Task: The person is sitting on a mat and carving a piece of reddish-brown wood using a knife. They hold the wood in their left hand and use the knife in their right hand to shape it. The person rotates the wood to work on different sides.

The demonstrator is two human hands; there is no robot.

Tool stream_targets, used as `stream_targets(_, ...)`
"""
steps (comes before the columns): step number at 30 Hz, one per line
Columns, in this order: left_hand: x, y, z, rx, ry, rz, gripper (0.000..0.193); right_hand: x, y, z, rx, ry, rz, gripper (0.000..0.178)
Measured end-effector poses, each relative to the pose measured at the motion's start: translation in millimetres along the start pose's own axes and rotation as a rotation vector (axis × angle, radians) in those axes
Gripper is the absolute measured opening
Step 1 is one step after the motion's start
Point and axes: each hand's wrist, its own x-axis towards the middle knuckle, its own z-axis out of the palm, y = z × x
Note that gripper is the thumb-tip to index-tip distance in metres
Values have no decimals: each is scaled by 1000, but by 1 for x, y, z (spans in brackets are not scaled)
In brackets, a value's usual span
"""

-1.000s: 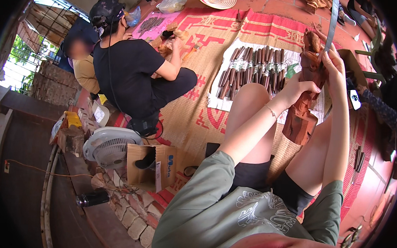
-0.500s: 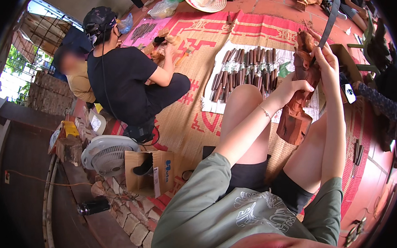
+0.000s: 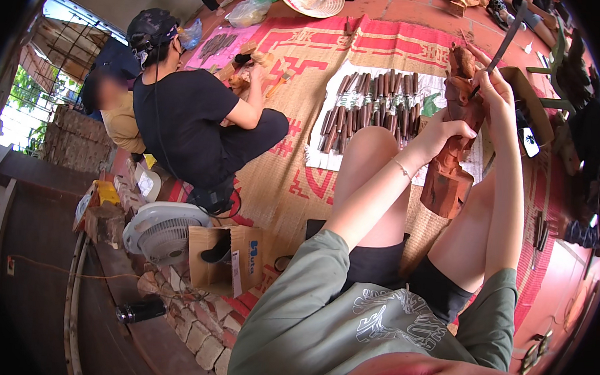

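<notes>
A reddish-brown carved wooden figure [image 3: 453, 158] leans between my bare knees, its squared base toward me. My left hand [image 3: 444, 132] is wrapped round its middle, the thumb lying across the front. Near the upper part, my right hand [image 3: 493, 90] grips a long, narrow, dark metal tool [image 3: 509, 37] that looks like a file. One end of it points up and away; the other meets the carving beside my fingers. The exact contact is partly hidden by my right hand.
Several dark-handled tools [image 3: 378, 112] lie in rows on a white cloth [image 3: 320, 160] upon the red-patterned mat [image 3: 303, 133]. A co-worker in black [image 3: 182, 113] sits at the left with wood in hand. A fan [image 3: 165, 231] and cardboard box [image 3: 247, 263] stand nearer.
The metal tool's upper end has swung slightly right and downward with my right hand. My left hand keeps its hold on the carving, which has barely moved.
</notes>
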Motion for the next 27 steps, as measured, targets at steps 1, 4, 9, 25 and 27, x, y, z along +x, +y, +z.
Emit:
stream_targets(1, 0, 0, 1, 2, -7, 7, 22, 0, 0, -1, 34, -18, 15, 26)
stream_targets(4, 0, 0, 1, 7, -3, 28, 25, -1, 2, -10, 49, -72, 22, 26)
stream_targets(9, 0, 1, -1, -14, -2, -8, 33, 0, 4, -2, -159, -31, -158, 25)
stream_targets(25, 1, 3, 4, 55, -21, -5, 25, 1, 5, -6, -32, 57, -8, 23)
stream_targets(27, -1, 3, 5, 16, 0, -12, 26, 1, 3, -6, 32, 59, 86, 24)
